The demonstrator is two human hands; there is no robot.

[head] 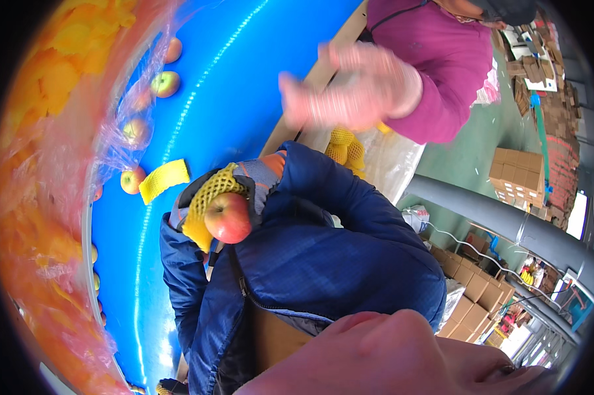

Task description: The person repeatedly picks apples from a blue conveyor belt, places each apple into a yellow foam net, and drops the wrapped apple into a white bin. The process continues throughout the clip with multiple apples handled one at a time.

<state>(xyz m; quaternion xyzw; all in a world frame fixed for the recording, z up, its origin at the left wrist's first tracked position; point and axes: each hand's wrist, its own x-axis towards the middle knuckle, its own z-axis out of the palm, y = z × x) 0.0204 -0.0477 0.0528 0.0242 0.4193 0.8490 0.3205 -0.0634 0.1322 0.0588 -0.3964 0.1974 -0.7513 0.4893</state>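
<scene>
A red and yellow apple (pixel 228 218) sits at my chest, against a stretched yellow foam net sleeve (pixel 196 210) that partly surrounds it. My left hand (pixel 177 213), in a grey and black work glove, grips the sleeve's outer side and is largely hidden behind it. On the apple's other side my right hand (pixel 262 178), in a grey glove with orange stripes, holds the sleeve's upper end close to the fruit. The right fingertips are mostly hidden. Just beyond, a flat yellow foam sleeve (pixel 164 180) lies on the blue belt (pixel 218 108).
Several apples line the belt's far edge, one apple (pixel 132 179) touching the flat sleeve. Clear plastic film (pixel 129 118) hangs there. A co-worker's blurred gloved hands (pixel 351 89) move at upper right, above bundled foam sleeves (pixel 345 150). Stacked cardboard boxes (pixel 517 173) stand behind a grey pipe (pixel 489 207).
</scene>
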